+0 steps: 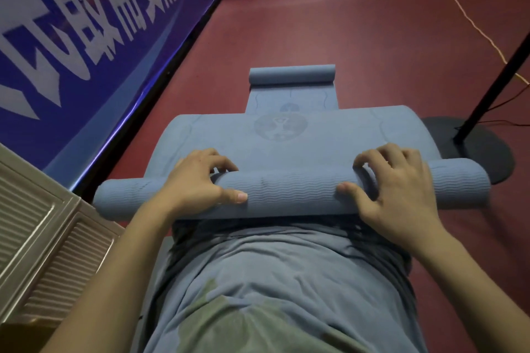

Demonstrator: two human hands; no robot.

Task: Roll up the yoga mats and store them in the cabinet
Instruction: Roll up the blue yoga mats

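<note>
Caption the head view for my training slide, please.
Both hands, left hand and right hand, grip the blue yoga mat roll on red floor.

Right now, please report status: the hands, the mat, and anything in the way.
Left hand and right hand both grip the near roll. Blue mat partly rolled, far end curled too. Black stand base sits beside the mat's right edge.

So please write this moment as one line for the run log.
step: rolling near mat | left hand: grips roll | right hand: grips roll | far mat: partly rolled | stored: none yet
</note>
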